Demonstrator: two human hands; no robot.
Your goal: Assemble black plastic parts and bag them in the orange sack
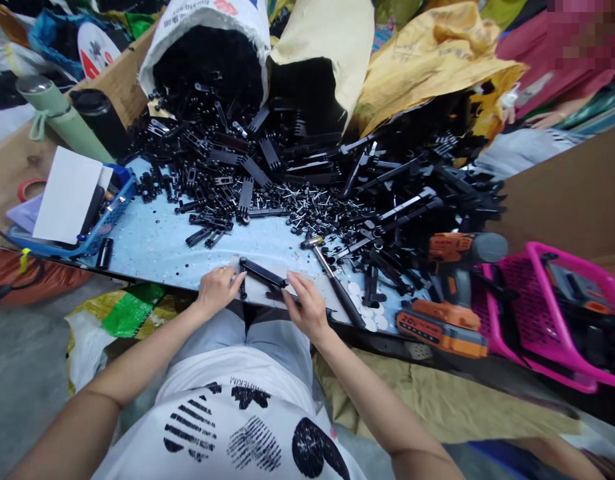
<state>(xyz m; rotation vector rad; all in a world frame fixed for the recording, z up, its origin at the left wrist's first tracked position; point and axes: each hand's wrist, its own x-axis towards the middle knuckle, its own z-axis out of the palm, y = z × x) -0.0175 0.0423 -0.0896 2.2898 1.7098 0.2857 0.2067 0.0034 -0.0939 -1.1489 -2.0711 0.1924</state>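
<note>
A slim black bar (264, 272) slants across the table edge in front of me, over a pale flat plate (257, 291). My left hand (218, 289) is closed at its left end, thumb and forefinger by a short black piece (243, 288) hanging there. At the other end, my right hand (308, 308) pinches the bar between thumb and fingers. Just right of that hand lies a hammer (337, 283) with a dark handle, its head pointing away from me. White round discs (380, 321) are scattered beside the handle.
Black metal parts (222, 160) and small pins (312, 203) heap across the back, spilling from sacks (322, 33). An orange cordless drill (450, 293) and pink basket (532, 307) stand right. A blue basket (107, 213), green bottle (80, 130) and black cup (100, 117) are left.
</note>
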